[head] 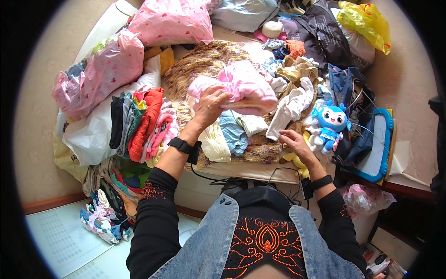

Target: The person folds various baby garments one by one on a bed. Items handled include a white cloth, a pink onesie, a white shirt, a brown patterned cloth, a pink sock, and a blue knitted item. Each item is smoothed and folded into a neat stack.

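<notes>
My left hand grips the near left edge of a pink folded garment, which is tied or gathered at its middle. Below this bundle a cream folded garment, a light blue one and a white one lie side by side on a brown and yellow knitted blanket. To the right, my right hand has its fingers apart by the lower end of a white garment; whether they touch it I cannot tell. Beside that hand sits a blue plush toy.
Folded clothes stand in a row on the left, a red jacket among them. Pink plastic bags and a yellow bag ring the far side. Loose clothes heap up right of centre. A blue-framed board leans at the right edge.
</notes>
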Demonstrator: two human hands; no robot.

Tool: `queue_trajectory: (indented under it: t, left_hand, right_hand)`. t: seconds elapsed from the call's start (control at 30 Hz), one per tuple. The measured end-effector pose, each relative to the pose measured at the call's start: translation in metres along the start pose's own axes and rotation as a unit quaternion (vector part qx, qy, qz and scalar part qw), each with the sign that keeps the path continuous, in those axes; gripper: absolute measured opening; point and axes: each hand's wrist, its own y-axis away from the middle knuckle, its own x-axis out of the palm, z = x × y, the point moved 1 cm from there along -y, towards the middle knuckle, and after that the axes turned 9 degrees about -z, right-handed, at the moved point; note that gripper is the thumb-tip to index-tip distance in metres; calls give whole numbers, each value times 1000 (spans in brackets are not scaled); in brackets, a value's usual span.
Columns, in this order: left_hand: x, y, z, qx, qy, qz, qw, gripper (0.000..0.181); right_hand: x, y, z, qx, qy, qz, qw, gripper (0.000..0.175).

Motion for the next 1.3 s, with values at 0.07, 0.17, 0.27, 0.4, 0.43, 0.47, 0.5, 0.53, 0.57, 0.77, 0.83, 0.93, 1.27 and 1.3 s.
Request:
queue_trajectory:
  t: [0.07, 0.17, 0.27, 0.4, 0.43, 0.47, 0.5, 0.53, 0.57, 0.77, 0.83, 0.93, 1.27, 1.3]
  left_hand:
    - [20, 16, 19, 3, -33, 30, 999, 24]
    - [69, 76, 38, 0, -30, 77, 997, 30]
    - [108, 150, 44, -81, -33, 243, 966, 38]
    - [124, 184, 28, -91, -60, 269, 957, 50]
    - [121, 180, 24, -87, -60, 272, 956, 51]
    - [116, 173, 20, -80, -55, 261, 961, 53]
    - [112, 165, 18, -94, -48, 267, 958, 54]
    - [107, 157, 16, -106, -35, 258, 960, 55]
    - [104, 150, 15, -119, -23, 248, 961, 56]
    - [101, 150, 40, -412, -166, -50, 895, 73]
    - [109, 159, 61, -568, -63, -81, 817, 82]
    - [118, 172, 81, -698, 22, -65, 712, 80]
    - [89, 163, 86, -726, 410, -172, 524, 33]
    - [82, 161, 81, -704, 430, -199, 529, 34]
  right_hand:
    - [2, -9, -14, 0, 0, 16, 1000, 34]
    - [9, -22, -45, 40, 8, 31, 999, 33]
    - [19, -29, -82, 123, -34, 41, 991, 33]
    - [29, -37, -112, 136, -17, 90, 987, 34]
    - [32, -43, -115, 146, -14, 98, 984, 34]
    - [36, -50, -117, 155, -11, 105, 982, 35]
    - [40, -58, -118, 145, 4, 108, 984, 36]
    - [44, -67, -119, 134, 20, 110, 985, 37]
    - [50, -77, -120, 134, 34, 114, 984, 38]
    - [98, -133, -134, -37, 179, -63, 981, 64]
    - [103, -144, -139, -23, 198, -107, 974, 71]
    - [109, -165, -148, 63, 168, -110, 978, 79]
    - [125, -164, -130, -5, 198, -158, 967, 72]
    - [130, -158, -120, -60, 256, -170, 950, 70]
